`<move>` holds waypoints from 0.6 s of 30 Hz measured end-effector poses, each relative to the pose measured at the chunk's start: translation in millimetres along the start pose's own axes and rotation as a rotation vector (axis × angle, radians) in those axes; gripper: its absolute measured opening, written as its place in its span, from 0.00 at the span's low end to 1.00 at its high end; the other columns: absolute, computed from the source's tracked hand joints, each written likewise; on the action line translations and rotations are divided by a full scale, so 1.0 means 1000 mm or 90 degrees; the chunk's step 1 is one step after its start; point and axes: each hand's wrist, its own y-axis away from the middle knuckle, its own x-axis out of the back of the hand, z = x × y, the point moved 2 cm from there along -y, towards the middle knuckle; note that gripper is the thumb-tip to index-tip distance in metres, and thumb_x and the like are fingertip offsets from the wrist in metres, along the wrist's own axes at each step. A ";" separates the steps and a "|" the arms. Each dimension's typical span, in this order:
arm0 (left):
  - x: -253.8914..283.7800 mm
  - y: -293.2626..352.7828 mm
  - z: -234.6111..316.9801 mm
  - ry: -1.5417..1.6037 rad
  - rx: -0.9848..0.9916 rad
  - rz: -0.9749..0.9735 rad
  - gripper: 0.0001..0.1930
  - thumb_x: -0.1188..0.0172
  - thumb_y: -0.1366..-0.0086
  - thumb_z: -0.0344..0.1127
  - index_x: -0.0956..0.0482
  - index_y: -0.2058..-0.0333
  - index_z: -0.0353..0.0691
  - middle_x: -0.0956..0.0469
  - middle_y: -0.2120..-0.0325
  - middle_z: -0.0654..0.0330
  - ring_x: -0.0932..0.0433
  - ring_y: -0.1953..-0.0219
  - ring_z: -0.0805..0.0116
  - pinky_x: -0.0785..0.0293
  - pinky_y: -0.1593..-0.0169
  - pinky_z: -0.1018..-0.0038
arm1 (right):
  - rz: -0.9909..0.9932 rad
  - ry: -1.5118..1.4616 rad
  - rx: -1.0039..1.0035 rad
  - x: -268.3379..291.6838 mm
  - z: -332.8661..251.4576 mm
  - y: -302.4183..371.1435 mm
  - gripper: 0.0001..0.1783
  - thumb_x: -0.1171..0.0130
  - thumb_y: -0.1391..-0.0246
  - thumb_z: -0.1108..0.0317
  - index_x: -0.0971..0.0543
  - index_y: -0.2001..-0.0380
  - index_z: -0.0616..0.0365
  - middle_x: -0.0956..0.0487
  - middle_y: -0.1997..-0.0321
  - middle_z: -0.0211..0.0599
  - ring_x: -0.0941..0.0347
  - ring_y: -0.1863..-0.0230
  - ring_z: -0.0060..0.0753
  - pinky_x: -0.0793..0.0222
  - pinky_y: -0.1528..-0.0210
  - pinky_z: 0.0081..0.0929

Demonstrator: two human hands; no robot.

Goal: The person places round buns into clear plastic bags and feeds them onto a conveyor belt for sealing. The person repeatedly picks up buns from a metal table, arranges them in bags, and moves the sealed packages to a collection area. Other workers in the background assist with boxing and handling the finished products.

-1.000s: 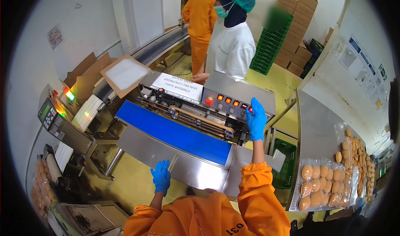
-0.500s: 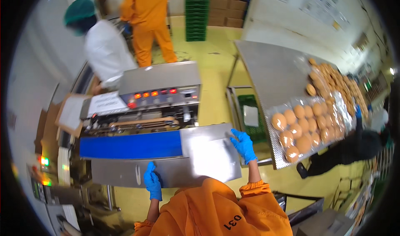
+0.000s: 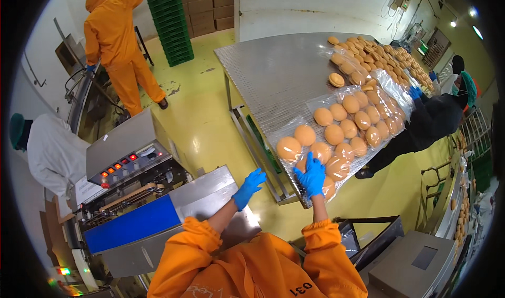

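Note:
My right hand (image 3: 311, 178), in a blue glove, rests at the near corner of a clear bag of round brown buns (image 3: 333, 134). Its fingers are stretched out over the plastic, with the thumb apart. The bag lies flat with others near the front edge of a metal table (image 3: 258, 69). My left hand (image 3: 248, 189), also blue-gloved, hangs in the air between this table and the sealing machine's steel plate (image 3: 208, 192). Its fingers are extended and nothing is in them.
At the left stands a machine (image 3: 129, 153) with lit buttons and a blue belt (image 3: 131, 224). Loose buns (image 3: 376, 56) are heaped at the table's far side. A co-worker in dark clothes (image 3: 439, 116) reaches toward the bags. Green crates (image 3: 171, 27) are stacked behind.
My view has turned right, toward the table. My right hand has moved from the steel plate onto the bagged buns, and my left hand has left the machine's front edge.

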 end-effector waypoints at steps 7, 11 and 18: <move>-0.038 -0.087 -0.033 0.437 -0.100 0.111 0.24 0.59 0.35 0.51 0.35 0.49 0.40 0.30 0.52 0.56 0.31 0.51 0.62 0.35 0.48 0.65 | -0.285 -0.083 -0.008 0.028 -0.014 0.011 0.40 0.42 0.61 0.44 0.34 0.48 0.59 0.28 0.61 0.51 0.30 0.62 0.52 0.36 0.58 0.42; -0.062 -0.064 -0.001 0.357 -0.153 0.268 0.17 0.54 0.36 0.43 0.29 0.55 0.37 0.25 0.61 0.57 0.25 0.60 0.66 0.30 0.53 0.72 | 0.112 -0.211 0.022 0.011 -0.017 -0.054 0.27 0.44 0.57 0.47 0.23 0.63 0.60 0.24 0.64 0.52 0.28 0.62 0.49 0.33 0.61 0.39; -0.043 0.016 0.080 0.275 -0.225 0.378 0.15 0.50 0.37 0.41 0.26 0.65 0.33 0.24 0.65 0.57 0.25 0.64 0.71 0.28 0.59 0.75 | -0.377 -0.536 -0.051 -0.100 -0.049 -0.116 0.24 0.41 0.55 0.50 0.22 0.68 0.64 0.22 0.72 0.43 0.28 0.70 0.31 0.33 0.66 0.27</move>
